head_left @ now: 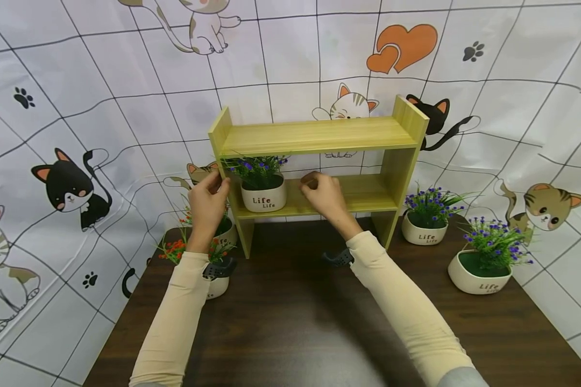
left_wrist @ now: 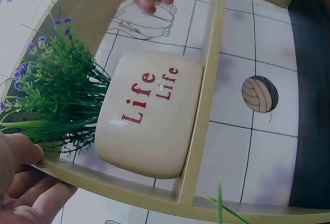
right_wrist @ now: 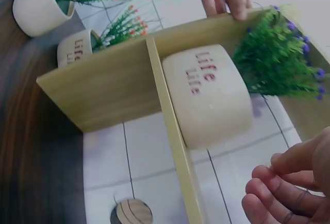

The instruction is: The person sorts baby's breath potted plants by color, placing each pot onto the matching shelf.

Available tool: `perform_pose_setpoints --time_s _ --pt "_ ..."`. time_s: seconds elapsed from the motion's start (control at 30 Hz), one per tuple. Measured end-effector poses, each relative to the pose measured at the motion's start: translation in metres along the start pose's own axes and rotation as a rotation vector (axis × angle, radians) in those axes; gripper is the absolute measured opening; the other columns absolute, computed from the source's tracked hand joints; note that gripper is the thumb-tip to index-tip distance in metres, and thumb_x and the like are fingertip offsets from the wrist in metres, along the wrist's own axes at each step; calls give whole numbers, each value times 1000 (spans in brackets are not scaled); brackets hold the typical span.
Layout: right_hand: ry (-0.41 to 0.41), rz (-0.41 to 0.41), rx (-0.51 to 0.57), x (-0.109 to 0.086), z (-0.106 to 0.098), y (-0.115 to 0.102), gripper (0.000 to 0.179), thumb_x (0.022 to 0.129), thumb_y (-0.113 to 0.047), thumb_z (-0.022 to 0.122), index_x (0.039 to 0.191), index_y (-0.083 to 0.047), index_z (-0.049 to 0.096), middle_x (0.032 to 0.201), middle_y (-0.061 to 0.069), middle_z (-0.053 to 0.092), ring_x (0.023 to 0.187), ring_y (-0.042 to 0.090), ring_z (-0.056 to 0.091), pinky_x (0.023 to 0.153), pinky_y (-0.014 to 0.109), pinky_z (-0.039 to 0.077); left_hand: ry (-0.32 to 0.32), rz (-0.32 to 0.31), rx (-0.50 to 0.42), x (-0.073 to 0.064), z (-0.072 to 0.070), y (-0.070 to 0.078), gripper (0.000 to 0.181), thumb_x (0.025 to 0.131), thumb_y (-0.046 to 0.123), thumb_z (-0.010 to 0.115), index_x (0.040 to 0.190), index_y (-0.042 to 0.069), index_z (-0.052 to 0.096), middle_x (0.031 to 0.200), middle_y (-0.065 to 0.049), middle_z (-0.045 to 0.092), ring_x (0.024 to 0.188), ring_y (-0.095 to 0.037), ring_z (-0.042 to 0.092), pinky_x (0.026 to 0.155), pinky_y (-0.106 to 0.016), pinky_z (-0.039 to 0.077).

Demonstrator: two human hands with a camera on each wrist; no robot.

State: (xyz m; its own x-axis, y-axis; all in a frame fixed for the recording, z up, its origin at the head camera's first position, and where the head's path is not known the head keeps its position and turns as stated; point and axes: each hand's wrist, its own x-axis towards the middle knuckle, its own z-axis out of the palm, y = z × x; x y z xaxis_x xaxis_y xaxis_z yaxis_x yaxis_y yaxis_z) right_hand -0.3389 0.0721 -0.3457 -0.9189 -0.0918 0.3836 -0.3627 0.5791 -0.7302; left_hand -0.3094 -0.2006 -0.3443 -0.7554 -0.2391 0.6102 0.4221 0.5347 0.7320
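Observation:
A two-tier light wooden shelf (head_left: 319, 135) stands at the back. On the left of its lower tier sits a white "Life" flowerpot (head_left: 263, 198) with purple flowers and green leaves. My left hand (head_left: 208, 201) holds the front edge of the shelf's left side panel, thumb at the edge by the leaves and fingers along the outer face. Right of the pot, apart from it, my right hand (head_left: 323, 194) hovers before the lower tier. Its fingers (right_wrist: 273, 190) are loosely curled, with nothing in them.
Two white pots with orange-red flowers (head_left: 174, 250) stand left of the shelf, partly behind my left arm. To the right are a purple-flowered pot (head_left: 425, 228) near the shelf and another purple-flowered pot (head_left: 481, 271) closer in. A dark wooden table (head_left: 281, 322) bears everything.

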Motion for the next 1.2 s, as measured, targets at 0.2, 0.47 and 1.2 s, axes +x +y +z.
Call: perform_pose_setpoints --time_s 0.2,0.47,1.2 --pt "-19 0 23 -15 -32 17 20 104 -16 68 112 0 78 99 19 81 83 34 79 63 32 63 1 11 6 1 1 0 32 106 15 67 134 1 73 124 -24 76 113 -35 77 95 -48 63" --pt "29 -5 8 -37 -83 33 19 105 -14 67 109 0 78 94 21 80 79 37 78 56 19 58 -1 11 13 0 0 0 32 106 16 67 134 2 74 124 -22 77 111 -33 78 93 -49 64" --pt "235 62 -91 -82 -222 74 33 107 -24 66 119 6 74 70 -35 64 58 -12 62 52 13 53 5 18 13 1 1 -1 30 106 14 68 132 2 75 122 -21 78 111 -32 79 92 -49 63"
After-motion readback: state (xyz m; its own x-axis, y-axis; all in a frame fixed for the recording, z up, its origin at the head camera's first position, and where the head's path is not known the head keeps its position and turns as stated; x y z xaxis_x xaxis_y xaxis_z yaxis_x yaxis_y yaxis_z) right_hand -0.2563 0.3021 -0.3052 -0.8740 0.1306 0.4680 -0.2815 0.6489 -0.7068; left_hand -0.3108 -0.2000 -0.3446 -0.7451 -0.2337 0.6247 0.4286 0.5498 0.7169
